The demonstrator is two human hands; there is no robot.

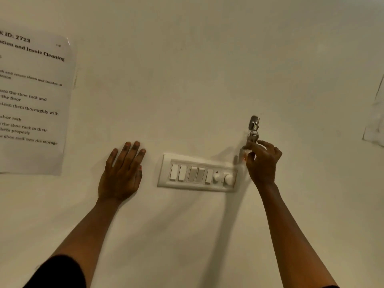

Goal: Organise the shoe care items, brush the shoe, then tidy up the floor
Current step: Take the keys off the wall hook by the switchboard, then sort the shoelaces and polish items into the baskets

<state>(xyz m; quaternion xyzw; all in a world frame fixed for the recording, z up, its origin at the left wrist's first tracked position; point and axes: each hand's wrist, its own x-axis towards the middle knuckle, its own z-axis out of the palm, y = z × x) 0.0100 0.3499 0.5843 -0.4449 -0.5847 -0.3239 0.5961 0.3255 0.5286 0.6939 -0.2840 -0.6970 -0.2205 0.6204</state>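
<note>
I face a cream wall [207,69]. My left hand [121,173] lies flat against it with fingers straight, left of a white switch panel [197,175]. My right hand [262,161] is raised at the panel's right end, and its fingers pinch a small metal key ring [253,136] that hangs from a metal wall hook [254,122]. No shoe, brush or other shoe care item is in view.
A printed instruction sheet [31,100] in a clear sleeve is stuck to the wall at the left. Another sheet's edge [375,119] shows at the far right. The switch panel carries several rocker switches and two round knobs.
</note>
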